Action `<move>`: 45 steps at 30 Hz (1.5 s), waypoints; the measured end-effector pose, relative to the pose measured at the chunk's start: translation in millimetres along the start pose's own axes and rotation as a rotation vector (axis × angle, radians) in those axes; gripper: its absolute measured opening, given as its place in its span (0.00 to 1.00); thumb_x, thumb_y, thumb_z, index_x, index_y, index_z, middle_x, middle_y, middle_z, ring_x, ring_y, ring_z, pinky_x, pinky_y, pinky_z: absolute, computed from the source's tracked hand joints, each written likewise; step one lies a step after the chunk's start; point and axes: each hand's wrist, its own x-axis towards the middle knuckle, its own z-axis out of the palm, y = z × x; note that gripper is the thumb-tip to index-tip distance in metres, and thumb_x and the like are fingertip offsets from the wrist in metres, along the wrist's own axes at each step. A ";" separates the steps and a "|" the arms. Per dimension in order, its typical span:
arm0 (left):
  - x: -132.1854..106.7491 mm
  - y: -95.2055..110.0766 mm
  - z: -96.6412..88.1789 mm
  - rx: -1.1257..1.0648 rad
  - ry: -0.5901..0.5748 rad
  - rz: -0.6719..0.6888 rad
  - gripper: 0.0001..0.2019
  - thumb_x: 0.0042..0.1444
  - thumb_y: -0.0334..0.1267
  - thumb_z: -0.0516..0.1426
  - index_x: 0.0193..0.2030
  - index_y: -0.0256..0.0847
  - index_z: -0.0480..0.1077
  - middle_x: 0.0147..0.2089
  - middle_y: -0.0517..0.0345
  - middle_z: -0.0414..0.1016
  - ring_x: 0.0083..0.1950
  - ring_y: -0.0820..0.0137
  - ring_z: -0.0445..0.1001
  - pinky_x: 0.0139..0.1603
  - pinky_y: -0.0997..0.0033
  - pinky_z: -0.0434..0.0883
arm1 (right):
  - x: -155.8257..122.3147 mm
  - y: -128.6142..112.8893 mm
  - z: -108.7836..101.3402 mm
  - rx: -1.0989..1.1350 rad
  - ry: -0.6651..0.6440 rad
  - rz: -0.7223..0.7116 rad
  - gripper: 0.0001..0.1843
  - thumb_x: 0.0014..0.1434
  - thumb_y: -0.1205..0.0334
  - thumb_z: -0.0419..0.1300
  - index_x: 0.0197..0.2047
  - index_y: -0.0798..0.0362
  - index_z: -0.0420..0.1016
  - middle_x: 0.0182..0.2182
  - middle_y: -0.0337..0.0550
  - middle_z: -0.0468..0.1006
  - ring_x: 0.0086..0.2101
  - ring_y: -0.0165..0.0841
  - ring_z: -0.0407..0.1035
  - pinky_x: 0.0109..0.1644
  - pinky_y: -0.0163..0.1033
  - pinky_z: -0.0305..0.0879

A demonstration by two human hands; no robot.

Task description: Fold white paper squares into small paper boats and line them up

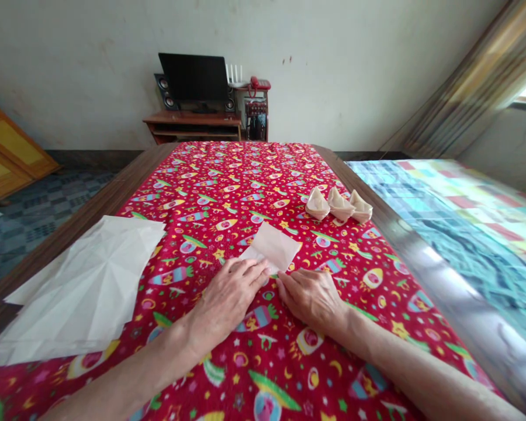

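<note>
A small square of folded white paper (275, 245) lies at an angle on the red patterned cloth, in front of both hands. My left hand (232, 292) holds its near left part, the fingers pressed together and slightly bent over it. At the paper's near right edge is my right hand (313, 298), closed, with its fingers curled and the fingertips at the edge. The undersides of both hands are hidden. To the left lies a loose stack of creased white paper sheets (96, 280). Three folded paper pieces with pointed tips (317, 204) stand in a row at the right.
The red cloth (241, 169) covers most of a brown wooden table (127, 181). Behind it, a monitor (195, 79), speakers and a red telephone (259, 83) stand against the wall. A bed with a checked cover (469, 193) adjoins the right side. A yellow cabinet (15, 146) is at far left.
</note>
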 end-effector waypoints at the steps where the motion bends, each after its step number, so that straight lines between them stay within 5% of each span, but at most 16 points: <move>1: -2.1 -1.3 -0.4 0.003 0.010 -0.004 0.22 0.62 0.27 0.44 0.63 0.41 0.59 0.65 0.56 0.61 0.62 0.64 0.60 0.64 0.58 0.55 | -0.1 0.1 0.1 -0.003 0.011 0.003 0.14 0.64 0.64 0.50 0.28 0.54 0.69 0.18 0.36 0.71 0.19 0.26 0.63 0.24 0.37 0.43; 14: -39.1 -21.1 5.3 0.065 0.122 -0.063 0.29 0.50 0.18 0.44 0.59 0.37 0.65 0.63 0.55 0.65 0.65 0.66 0.58 0.67 0.59 0.54 | -0.1 1.1 2.0 0.014 0.034 0.041 0.17 0.64 0.63 0.49 0.26 0.54 0.69 0.16 0.36 0.71 0.18 0.26 0.62 0.24 0.37 0.40; 19: -25.9 -13.7 -1.3 0.030 0.243 -0.056 0.24 0.55 0.21 0.44 0.55 0.34 0.68 0.62 0.50 0.65 0.65 0.64 0.59 0.66 0.58 0.58 | 0.4 0.4 1.4 0.056 0.014 0.062 0.17 0.65 0.63 0.49 0.26 0.55 0.70 0.17 0.37 0.72 0.19 0.25 0.63 0.24 0.35 0.42; 24: 3.0 -5.8 -1.2 -0.099 0.203 0.038 0.20 0.61 0.26 0.47 0.59 0.38 0.64 0.59 0.52 0.69 0.61 0.66 0.64 0.63 0.60 0.64 | -0.4 8.7 1.4 0.174 -0.052 0.075 0.18 0.65 0.63 0.48 0.27 0.55 0.73 0.19 0.38 0.73 0.21 0.24 0.64 0.25 0.33 0.47; 28: 13.0 -14.0 2.4 -0.164 0.169 0.055 0.17 0.63 0.29 0.48 0.57 0.41 0.66 0.58 0.54 0.70 0.61 0.68 0.65 0.61 0.64 0.66 | 0.9 34.3 1.7 0.185 0.001 0.074 0.13 0.64 0.64 0.51 0.43 0.53 0.77 0.29 0.42 0.75 0.30 0.28 0.67 0.31 0.31 0.57; 30: 12.3 -20.2 2.9 -0.153 0.154 0.079 0.17 0.63 0.30 0.48 0.57 0.42 0.65 0.58 0.55 0.69 0.61 0.68 0.65 0.61 0.64 0.65 | 2.0 48.8 2.3 0.114 0.017 0.086 0.17 0.62 0.68 0.52 0.53 0.50 0.72 0.44 0.49 0.74 0.41 0.34 0.68 0.35 0.33 0.62; 34: 8.8 -32.0 4.1 -0.109 0.124 0.129 0.17 0.64 0.31 0.48 0.58 0.43 0.65 0.61 0.56 0.67 0.63 0.68 0.61 0.65 0.60 0.60 | 2.4 66.6 5.1 0.116 -0.013 0.032 0.22 0.59 0.72 0.52 0.56 0.51 0.68 0.58 0.57 0.63 0.52 0.41 0.62 0.47 0.45 0.67; 39: 11.1 -45.1 7.3 -0.054 0.174 0.129 0.17 0.64 0.28 0.48 0.55 0.44 0.68 0.62 0.57 0.66 0.66 0.67 0.57 0.66 0.57 0.59 | 0.6 65.1 3.3 0.110 0.034 -0.073 0.13 0.63 0.69 0.51 0.48 0.52 0.73 0.55 0.55 0.67 0.52 0.41 0.62 0.49 0.48 0.65; 45: 12.9 -42.6 11.6 -0.030 0.260 0.075 0.16 0.62 0.26 0.48 0.51 0.42 0.70 0.63 0.56 0.63 0.66 0.67 0.56 0.64 0.60 0.62 | 3.8 29.7 -9.7 0.166 0.008 -0.347 0.11 0.66 0.67 0.49 0.38 0.57 0.72 0.41 0.50 0.75 0.40 0.34 0.66 0.42 0.41 0.63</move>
